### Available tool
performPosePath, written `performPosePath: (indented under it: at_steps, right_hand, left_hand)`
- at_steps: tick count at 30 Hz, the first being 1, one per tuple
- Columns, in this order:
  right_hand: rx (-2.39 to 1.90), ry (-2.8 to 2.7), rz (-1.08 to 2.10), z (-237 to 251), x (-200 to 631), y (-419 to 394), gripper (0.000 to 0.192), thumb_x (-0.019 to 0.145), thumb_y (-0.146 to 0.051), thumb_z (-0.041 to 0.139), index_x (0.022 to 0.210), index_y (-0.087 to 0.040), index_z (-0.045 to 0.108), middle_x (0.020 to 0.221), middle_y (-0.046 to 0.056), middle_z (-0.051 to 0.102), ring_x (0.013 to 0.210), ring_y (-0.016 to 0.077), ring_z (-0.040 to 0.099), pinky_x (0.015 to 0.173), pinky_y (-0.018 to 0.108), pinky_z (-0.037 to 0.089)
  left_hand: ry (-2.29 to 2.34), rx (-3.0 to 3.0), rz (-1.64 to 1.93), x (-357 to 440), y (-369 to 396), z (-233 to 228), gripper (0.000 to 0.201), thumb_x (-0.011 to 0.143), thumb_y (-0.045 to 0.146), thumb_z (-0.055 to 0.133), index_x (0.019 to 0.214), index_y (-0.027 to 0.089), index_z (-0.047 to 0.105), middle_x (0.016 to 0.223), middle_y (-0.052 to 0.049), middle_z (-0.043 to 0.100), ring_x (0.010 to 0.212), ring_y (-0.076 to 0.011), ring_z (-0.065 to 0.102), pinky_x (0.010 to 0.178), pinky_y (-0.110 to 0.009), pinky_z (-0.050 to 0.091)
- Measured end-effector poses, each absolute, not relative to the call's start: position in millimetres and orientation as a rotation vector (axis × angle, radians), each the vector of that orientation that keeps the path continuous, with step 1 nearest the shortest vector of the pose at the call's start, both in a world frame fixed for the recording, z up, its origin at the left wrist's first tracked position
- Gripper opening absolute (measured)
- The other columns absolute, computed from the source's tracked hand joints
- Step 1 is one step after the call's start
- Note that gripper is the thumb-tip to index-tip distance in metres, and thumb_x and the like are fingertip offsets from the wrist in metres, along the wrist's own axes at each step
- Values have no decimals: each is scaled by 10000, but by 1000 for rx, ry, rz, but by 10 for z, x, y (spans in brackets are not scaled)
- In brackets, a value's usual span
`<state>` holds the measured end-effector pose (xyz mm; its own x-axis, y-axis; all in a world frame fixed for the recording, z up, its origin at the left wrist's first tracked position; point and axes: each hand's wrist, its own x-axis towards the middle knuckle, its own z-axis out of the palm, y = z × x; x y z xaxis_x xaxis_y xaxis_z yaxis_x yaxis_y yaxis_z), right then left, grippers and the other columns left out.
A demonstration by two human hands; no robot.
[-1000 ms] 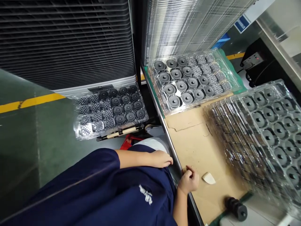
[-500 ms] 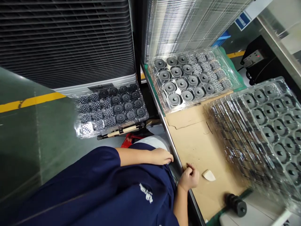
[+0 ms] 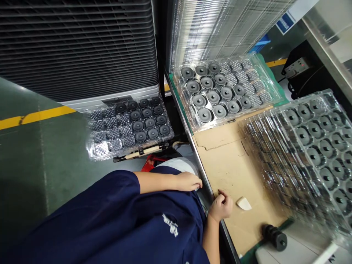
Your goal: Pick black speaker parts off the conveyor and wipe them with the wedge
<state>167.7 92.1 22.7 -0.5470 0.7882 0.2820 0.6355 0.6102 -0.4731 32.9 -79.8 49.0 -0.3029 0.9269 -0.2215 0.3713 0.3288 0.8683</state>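
My left hand (image 3: 189, 181) lies flat on my lap by the table's edge, holding nothing. My right hand (image 3: 221, 207) rests on the brown cardboard sheet (image 3: 228, 168) at the table's near edge, its fingers curled into a loose fist with nothing visible in it. A small white wedge-shaped piece (image 3: 243, 203) lies just right of that hand. A black ribbed cylinder (image 3: 273, 237) lies further right, near the cardboard's corner. A clear tray of round black speakers (image 3: 225, 91) sits at the far end of the table.
A tall stack of clear trays with speakers (image 3: 310, 154) fills the table's right side. Another part-filled tray (image 3: 129, 124) sits low at the left, over the green floor. Empty clear trays (image 3: 220, 29) stand behind. A louvred unit (image 3: 77, 47) stands at the back left, a power strip (image 3: 295, 66) at the far right.
Only the view has shifted slightly. Both hands stay where they were.
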Motion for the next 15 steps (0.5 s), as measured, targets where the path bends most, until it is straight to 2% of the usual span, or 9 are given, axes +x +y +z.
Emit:
performPosePath:
  at_steps: [15]
  right_hand:
    - [-1092, -2376, 463, 254, 1677, 922, 311, 774, -225, 400, 748, -163, 703, 752, 70, 682, 691, 179, 565, 632, 278, 396]
  left_hand:
    - [1858, 1167, 766, 337, -781, 532, 249, 923, 326, 528, 1085, 158, 614, 1064, -70, 655, 956, -188, 632, 866, -421, 524]
